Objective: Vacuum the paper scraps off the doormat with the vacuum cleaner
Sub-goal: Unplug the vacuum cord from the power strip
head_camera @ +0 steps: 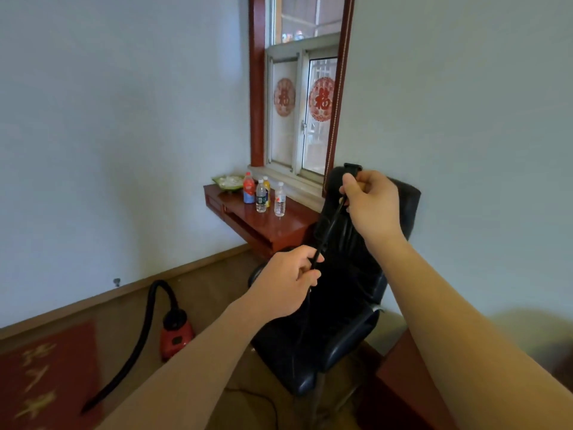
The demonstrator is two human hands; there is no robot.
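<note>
A small red vacuum cleaner [175, 335] stands on the brown floor by the wall, and its black hose [136, 346] arcs up then runs down to the left, ending at the edge of the red doormat [46, 377] with gold characters. No paper scraps can be made out on the blurred mat. Both my hands are raised in front of a black office chair. My right hand [370, 203] pinches the black plug end of a power cord [330, 226]. My left hand [286, 282] is closed around the same cord lower down. The cord hangs on toward the floor.
A black office chair [341, 305] stands right behind my hands. A red-brown wall shelf [263, 221] under the window holds several bottles [262, 195] and a green dish. A dark wooden furniture edge [403, 377] lies at lower right. More cord [263, 401] trails on the floor.
</note>
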